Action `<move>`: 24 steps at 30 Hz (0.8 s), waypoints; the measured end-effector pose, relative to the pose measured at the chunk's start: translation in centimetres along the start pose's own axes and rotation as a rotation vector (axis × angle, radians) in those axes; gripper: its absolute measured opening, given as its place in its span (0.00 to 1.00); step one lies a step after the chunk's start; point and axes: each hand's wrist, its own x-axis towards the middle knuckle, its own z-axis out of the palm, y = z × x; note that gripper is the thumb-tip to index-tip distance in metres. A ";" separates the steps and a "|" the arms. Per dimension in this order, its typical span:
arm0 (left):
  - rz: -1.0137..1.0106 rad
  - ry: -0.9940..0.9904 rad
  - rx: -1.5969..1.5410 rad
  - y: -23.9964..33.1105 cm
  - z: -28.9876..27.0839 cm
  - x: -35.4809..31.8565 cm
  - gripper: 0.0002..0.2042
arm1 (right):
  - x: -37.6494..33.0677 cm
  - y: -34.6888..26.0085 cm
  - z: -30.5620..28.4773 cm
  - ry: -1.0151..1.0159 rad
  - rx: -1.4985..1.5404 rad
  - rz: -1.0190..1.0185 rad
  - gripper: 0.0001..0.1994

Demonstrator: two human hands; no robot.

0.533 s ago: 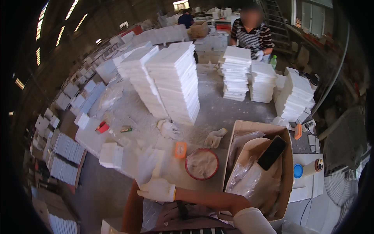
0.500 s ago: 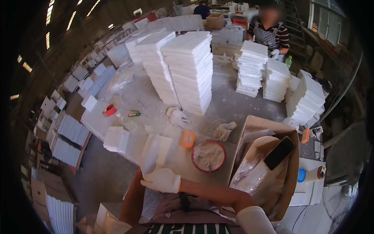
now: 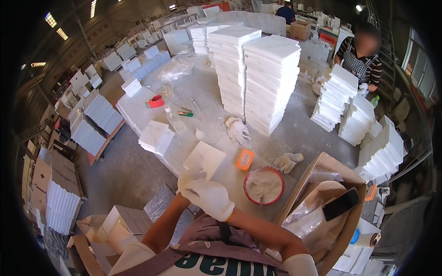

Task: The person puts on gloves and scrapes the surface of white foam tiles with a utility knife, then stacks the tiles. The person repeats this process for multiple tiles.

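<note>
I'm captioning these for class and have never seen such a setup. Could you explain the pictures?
There is no robot here, just a person's two gloved hands. All the pictures come from one wide fisheye camera on the person's head, looking down, so straight edges bend. The right hand overlaps the left hand, hiding most of it; whether they hold anything can't be made out. Just beyond them lies a square white slab. The dusty worktable also carries tall stacks of white slabs, a red-rimmed bowl of pale material, an orange box and two loose gloves. To the right, a black phone rests on the contents of a cardboard box.
</note>
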 end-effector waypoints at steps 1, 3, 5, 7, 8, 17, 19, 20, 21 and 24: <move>0.217 0.129 0.018 -1.5 2.1 -0.1 0.24 | 0.3 0.0 -0.6 -0.006 -0.013 0.076 0.09; 0.373 0.235 -0.097 -3.8 4.7 -0.7 0.24 | 0.7 -0.8 -1.2 -0.072 -0.026 0.048 0.10; 0.289 0.159 -0.397 -5.4 7.4 -1.0 0.23 | -0.1 -0.6 -0.1 -0.063 -0.163 0.040 0.11; 0.239 0.048 -0.593 -8.0 9.6 -0.3 0.22 | -0.2 -0.5 -0.2 -0.082 -0.233 0.005 0.11; 0.204 -0.011 -0.638 -10.2 10.7 -0.3 0.22 | 0.1 -0.5 -0.2 -0.085 -0.222 -0.008 0.11; 0.227 -0.103 -0.399 -10.4 9.8 -2.8 0.22 | -1.0 1.3 1.3 -0.497 -0.353 0.062 0.08; 0.275 -0.114 -0.301 -9.9 9.2 -2.9 0.23 | -1.9 1.9 2.5 -0.431 -0.331 0.025 0.08; 0.299 -0.122 -0.256 -9.8 9.1 -2.9 0.23 | -2.1 2.1 2.9 -0.424 -0.311 0.072 0.07; 0.317 -0.130 -0.205 -9.8 9.0 -3.1 0.23 | -2.2 2.1 3.2 -0.421 -0.289 0.116 0.08; 0.388 -0.184 -0.046 -10.0 8.8 -3.7 0.23 | -2.9 2.6 3.2 -0.392 -0.130 0.169 0.08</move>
